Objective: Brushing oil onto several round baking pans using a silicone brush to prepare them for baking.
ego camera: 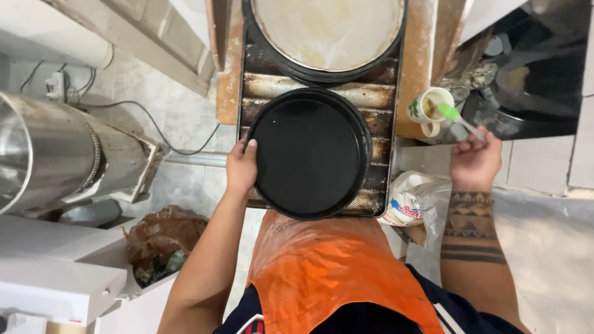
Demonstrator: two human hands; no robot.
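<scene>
My left hand (240,168) grips the left rim of an empty round black pan (309,153) that rests on a ridged metal tray (378,96). My right hand (475,162) holds the handle of a green-tipped brush (450,113), whose head reaches over a small white cup (423,114) with brownish liquid. Beyond the black pan sits a second round pan (328,31) lined with pale flat dough.
A large steel machine drum (55,154) stands at the left. A bin with a brown bag (162,238) is below it. A white plastic bag (409,199) lies right of the tray. Dark pots (532,93) fill the upper right. I wear an orange apron (334,272).
</scene>
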